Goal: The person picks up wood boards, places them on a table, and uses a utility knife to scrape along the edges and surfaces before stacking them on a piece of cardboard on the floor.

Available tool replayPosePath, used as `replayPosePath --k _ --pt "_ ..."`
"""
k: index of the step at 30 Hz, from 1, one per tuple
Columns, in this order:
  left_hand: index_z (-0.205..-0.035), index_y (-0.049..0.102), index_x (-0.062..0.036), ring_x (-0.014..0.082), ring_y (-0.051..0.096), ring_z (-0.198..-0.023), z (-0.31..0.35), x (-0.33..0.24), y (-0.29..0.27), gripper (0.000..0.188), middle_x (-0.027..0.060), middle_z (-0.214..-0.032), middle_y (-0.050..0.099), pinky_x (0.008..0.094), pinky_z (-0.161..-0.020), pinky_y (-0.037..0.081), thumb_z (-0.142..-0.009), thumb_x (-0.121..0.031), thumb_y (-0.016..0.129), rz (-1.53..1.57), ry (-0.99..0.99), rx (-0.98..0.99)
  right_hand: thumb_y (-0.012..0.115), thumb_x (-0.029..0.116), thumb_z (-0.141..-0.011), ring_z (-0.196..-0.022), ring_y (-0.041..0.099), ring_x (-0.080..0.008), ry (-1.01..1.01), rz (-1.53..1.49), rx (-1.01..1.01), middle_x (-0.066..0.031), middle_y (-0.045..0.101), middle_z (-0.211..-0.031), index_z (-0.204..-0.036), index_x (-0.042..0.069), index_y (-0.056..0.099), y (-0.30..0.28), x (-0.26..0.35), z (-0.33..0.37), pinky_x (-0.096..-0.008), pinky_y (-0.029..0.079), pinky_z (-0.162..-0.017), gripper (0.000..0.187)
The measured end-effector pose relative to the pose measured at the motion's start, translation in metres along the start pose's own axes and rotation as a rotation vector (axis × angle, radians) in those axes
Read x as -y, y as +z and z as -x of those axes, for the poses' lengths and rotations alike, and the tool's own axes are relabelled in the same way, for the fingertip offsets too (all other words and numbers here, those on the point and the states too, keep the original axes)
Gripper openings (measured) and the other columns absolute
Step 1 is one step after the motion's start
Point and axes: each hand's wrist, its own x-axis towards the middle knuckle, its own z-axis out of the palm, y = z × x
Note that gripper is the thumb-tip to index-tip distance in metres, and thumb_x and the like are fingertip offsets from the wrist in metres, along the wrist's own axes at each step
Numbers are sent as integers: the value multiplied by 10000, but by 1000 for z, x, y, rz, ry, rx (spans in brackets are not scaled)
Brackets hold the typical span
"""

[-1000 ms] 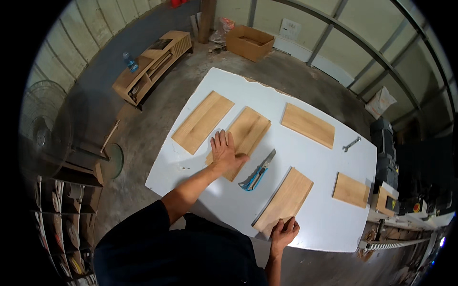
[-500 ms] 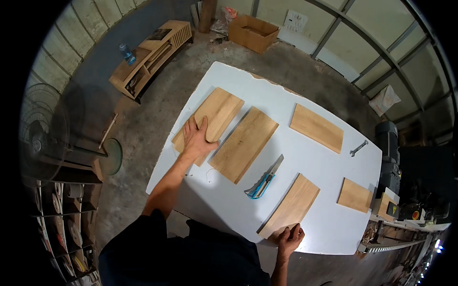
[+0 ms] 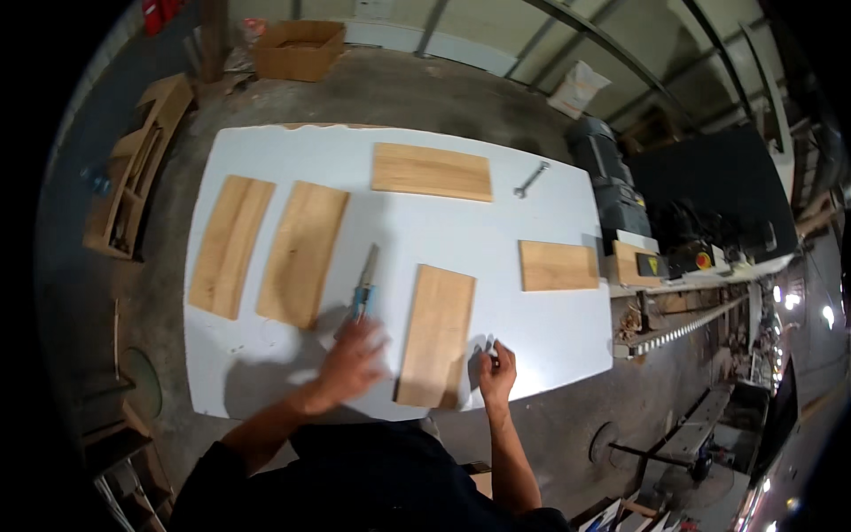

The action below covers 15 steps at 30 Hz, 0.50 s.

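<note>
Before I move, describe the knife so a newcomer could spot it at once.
Find the white table, then the blurred left hand at its near side. The knife lies just beyond that hand, between two boards, blade pointing away. Its blue handle sets it apart from the tan boards and grey wrench.

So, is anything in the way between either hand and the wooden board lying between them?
Nothing visible stands between the left hand or the right hand and that board. The knife lies just beyond the left hand, outside that gap.
</note>
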Motion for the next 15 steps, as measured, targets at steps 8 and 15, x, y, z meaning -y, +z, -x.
replayPosePath --k 8,15 --pt "-1377 449 -37 471 99 -1418 -31 -65 106 870 300 -1507 182 607 -1134 79 -771 -636 622 -141 -18 356 683 319 -807 -1215 432 -529 -235 395 -122 -397 422 -1322 -1283 -96 495 -65 -93 -161 -503 380 -1027 659" --pt "-1400 383 39 435 96 -1435 -108 -96 130 789 291 -1507 205 593 -1143 42 -870 -509 587 -232 -210 405 596 661 -793 -1326 329 -472 83 589 -159 -291 360 -1438 -1404 -23 370 -130 -165 -266 -576 270 -1076 944"
